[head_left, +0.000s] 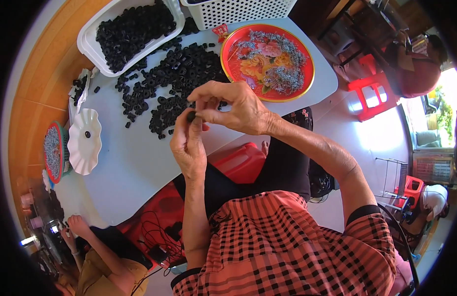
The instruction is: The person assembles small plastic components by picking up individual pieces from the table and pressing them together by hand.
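A small round black plastic part (pixel 190 116) is pinched between the thumb and fingers of my left hand (pixel 188 150), above the near edge of the pile. My right hand (pixel 234 107) meets it there, thumb and forefinger closed close to the part. Whatever those fingertips hold, if anything, is too small to make out. Behind both hands spreads a loose pile of black plastic parts (pixel 181 66) on the pale table (pixel 122 163). To the right of the pile lies a red round tray (pixel 228 54) with a flower print, carrying many tiny silvery pieces (pixel 282 79).
A white tub (pixel 83 42) of black parts and a white perforated basket (pixel 243 14) stand at the back. At left are a wavy white dish (pixel 85 155) and a red-rimmed basket (pixel 65 143). Another person's hand (pixel 78 226) shows at lower left. Red stools (pixel 369 91) stand right.
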`<state>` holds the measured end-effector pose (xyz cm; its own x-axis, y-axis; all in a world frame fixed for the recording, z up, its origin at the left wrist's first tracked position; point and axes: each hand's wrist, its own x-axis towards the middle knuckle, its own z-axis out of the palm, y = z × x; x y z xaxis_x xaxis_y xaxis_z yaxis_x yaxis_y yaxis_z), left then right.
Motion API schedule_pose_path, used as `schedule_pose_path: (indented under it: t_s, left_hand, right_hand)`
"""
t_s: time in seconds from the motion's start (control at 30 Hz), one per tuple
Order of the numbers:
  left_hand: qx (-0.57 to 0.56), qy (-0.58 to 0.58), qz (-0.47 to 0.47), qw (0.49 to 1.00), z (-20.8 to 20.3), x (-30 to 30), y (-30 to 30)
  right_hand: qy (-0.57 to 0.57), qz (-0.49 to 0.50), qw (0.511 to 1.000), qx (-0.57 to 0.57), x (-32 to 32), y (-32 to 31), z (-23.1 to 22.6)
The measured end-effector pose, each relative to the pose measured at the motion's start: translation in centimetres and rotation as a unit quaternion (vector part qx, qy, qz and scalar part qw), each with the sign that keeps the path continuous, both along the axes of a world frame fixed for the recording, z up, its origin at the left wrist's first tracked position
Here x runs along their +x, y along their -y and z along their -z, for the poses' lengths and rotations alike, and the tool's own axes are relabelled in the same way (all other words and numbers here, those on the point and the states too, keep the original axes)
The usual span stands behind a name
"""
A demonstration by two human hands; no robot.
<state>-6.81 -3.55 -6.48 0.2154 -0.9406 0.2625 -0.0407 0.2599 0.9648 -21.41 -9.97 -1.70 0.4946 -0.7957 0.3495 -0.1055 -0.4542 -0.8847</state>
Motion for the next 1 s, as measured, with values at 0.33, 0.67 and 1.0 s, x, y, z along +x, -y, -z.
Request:
schedule_pose_path:
  t_s: [0.33, 0.67, 1.0]
  left_hand:
    - [0.037, 0.128, 0.040, 0.990, -1.4, -1.4, -0.3]
    - [0.072, -0.089, 0.022, 0.993, -1.2, -3.3, 0.0]
    - [0.070, -0.118, 0.012, 0.991, -0.6, -2.6, 0.5]
  right_hand:
    - [0.053, 0.054, 0.993, -0.090, -1.0, -1.6, 2.6]
    - [0.043, 0.073, 0.996, 0.024, -3.3, -2.1, 1.6]
    - [-0.146, 0.202, 0.947, -0.203, -10.5, 6.3, 0.7]
